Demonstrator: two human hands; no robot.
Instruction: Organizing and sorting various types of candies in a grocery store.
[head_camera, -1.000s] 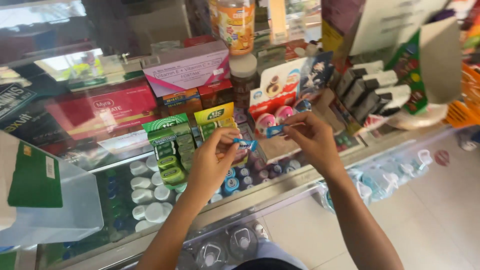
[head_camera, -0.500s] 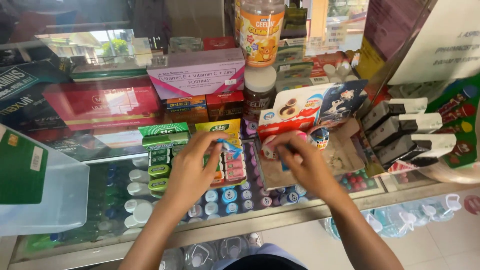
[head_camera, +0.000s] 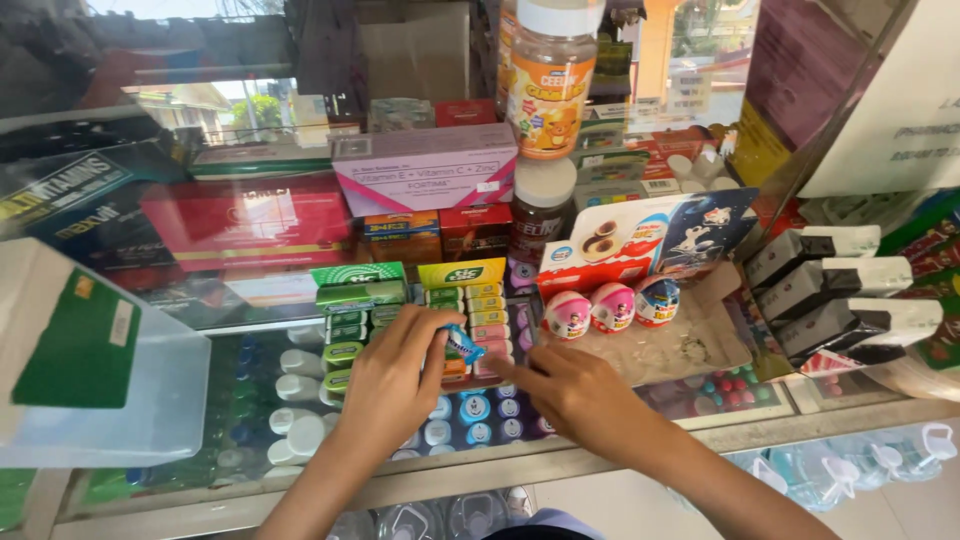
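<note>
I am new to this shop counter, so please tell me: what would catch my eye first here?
At the centre of the glass counter, the left hand pinches a small blue-wrapped candy pack over rows of small mint boxes, and the right hand reaches toward it. Just right, three pink and blue egg-shaped sweets stand in a cardboard display tray. Above, a large orange-labelled jar with white lid stands tall.

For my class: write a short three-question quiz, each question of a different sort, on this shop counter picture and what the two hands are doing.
1. True or false: the left hand holds a small blue packet.
2. How many egg-shaped sweets stand in the open display tray? A two, B three, C five.
3. Fill in: the right hand points an extended finger toward the ___ packet.

Key
1. True; its fingertips pinch it above the small candy boxes.
2. B.
3. Blue.
</note>
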